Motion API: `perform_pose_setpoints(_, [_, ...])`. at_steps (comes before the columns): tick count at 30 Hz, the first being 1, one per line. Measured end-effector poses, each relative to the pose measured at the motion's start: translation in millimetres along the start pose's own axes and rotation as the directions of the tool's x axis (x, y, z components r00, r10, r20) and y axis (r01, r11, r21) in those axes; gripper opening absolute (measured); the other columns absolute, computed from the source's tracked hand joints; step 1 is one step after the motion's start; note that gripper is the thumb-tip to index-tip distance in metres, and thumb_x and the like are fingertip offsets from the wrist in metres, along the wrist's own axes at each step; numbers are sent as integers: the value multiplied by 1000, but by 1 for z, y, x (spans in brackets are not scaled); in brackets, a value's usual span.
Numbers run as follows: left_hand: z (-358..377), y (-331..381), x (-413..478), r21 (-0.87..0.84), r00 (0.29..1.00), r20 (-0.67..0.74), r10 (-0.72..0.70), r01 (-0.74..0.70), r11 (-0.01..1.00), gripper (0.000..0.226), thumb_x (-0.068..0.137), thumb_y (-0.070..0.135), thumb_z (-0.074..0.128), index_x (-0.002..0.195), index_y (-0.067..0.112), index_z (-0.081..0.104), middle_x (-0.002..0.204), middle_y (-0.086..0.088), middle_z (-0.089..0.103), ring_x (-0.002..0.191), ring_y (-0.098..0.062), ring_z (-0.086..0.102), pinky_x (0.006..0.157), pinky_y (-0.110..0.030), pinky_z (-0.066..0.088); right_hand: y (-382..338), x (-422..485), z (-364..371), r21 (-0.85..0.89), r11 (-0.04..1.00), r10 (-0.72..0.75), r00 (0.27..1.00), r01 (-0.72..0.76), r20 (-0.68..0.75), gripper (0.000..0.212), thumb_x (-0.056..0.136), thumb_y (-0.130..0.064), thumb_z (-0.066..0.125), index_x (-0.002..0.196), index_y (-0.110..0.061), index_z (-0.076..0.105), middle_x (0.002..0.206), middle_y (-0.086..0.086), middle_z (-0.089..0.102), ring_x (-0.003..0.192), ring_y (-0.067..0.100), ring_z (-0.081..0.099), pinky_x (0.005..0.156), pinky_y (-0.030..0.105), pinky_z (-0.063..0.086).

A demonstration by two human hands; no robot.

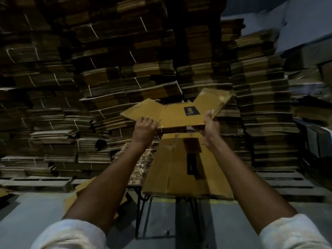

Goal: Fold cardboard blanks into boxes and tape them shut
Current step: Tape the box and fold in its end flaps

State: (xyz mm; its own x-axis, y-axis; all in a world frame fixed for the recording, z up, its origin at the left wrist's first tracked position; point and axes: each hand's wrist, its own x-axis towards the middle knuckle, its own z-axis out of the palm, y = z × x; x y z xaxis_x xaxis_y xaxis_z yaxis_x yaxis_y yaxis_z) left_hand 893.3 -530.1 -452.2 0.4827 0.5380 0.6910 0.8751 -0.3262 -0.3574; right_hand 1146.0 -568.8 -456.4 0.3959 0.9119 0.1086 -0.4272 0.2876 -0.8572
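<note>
I hold a brown cardboard blank (pixel 177 115) up in the air at arm's length, its side flaps spread out left and right and a dark label on its middle panel. My left hand (pixel 144 129) grips its lower left edge. My right hand (pixel 210 124) grips its lower right edge where the right flap angles up. Below it a stack of flat cardboard blanks (pixel 181 169) lies on a small table (pixel 136 169) with a marbled top and thin black legs.
Tall bundled stacks of flat cardboard (pixel 107 78) fill the wall behind the table, with more stacks on the right (pixel 265 105). Concrete blocks (pixel 36 182) line the floor at the left. Loose cardboard (pixel 79 193) lies on the grey floor beside the table.
</note>
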Motion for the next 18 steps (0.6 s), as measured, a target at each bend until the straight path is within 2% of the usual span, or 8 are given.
perform_pose_setpoints(2, [24, 11, -23, -145, 999, 34, 9, -4, 989, 32, 89, 16, 41, 98, 12, 71, 97, -11, 74, 90, -28, 68, 85, -40, 48, 24, -3, -17, -47, 997, 43, 976, -54, -211, 35, 101, -51, 54, 106, -18, 62, 105, 5, 72, 98, 23, 70, 88, 44, 61])
perform_pose_setpoints(3, [40, 15, -35, -202, 997, 76, 11, 4, 979, 42, 87, 21, 33, 101, 12, 72, 101, -10, 74, 95, -27, 68, 87, -40, 47, 39, -4, -26, -40, 995, 75, 948, -92, -309, 36, 101, -52, 54, 107, -17, 61, 102, 3, 70, 94, 21, 69, 86, 42, 61])
perform_pose_setpoints(6, [89, 32, -77, -318, 958, 286, 12, 83, 944, 33, 87, 15, 44, 105, 15, 71, 110, -8, 72, 104, -28, 66, 91, -38, 45, 91, -10, -57, -71, 960, 197, 837, -269, -510, 48, 100, -51, 57, 129, -14, 55, 109, 7, 66, 93, 26, 67, 83, 45, 61])
perform_pose_setpoints(7, [105, 39, -90, -355, 930, 367, 17, 123, 927, 30, 86, 14, 46, 102, 16, 71, 107, -7, 72, 101, -28, 67, 87, -36, 46, 107, -12, -69, -78, 939, 244, 806, -336, -539, 44, 100, -48, 58, 128, -14, 54, 111, 9, 63, 90, 26, 65, 77, 42, 61])
perform_pose_setpoints(9, [130, 46, -113, -406, 853, 522, 23, 225, 886, 30, 87, 13, 44, 97, 17, 71, 100, -6, 71, 94, -27, 68, 75, -33, 47, 135, -13, -90, -42, 898, 350, 768, -439, -536, 33, 100, -39, 63, 114, -10, 55, 111, 12, 62, 81, 23, 62, 58, 32, 55])
perform_pose_setpoints(12, [167, 44, -135, -429, 738, 674, 29, 360, 829, 38, 85, 4, 47, 107, 22, 73, 100, -4, 72, 93, -23, 68, 74, -32, 53, 164, -5, -111, -23, 862, 425, 746, -507, -513, 27, 99, -29, 65, 109, -5, 64, 107, 14, 68, 76, 23, 66, 50, 28, 51])
perform_pose_setpoints(15, [190, 41, -132, -456, 745, 667, 28, 378, 806, 48, 82, 2, 48, 114, 29, 72, 108, -2, 73, 100, -23, 69, 83, -36, 56, 171, 11, -111, -58, 876, 390, 773, -479, -501, 25, 100, -32, 63, 103, -7, 64, 98, 13, 69, 69, 23, 65, 54, 29, 52])
perform_pose_setpoints(18, [204, 36, -111, -409, 766, 641, 48, 287, 866, 44, 93, 8, 51, 128, 31, 64, 127, -2, 68, 116, -24, 62, 102, -41, 45, 164, 32, -108, -24, 893, 397, 810, -450, -433, 14, 103, -27, 59, 104, -13, 61, 103, 10, 64, 84, 25, 64, 65, 32, 55])
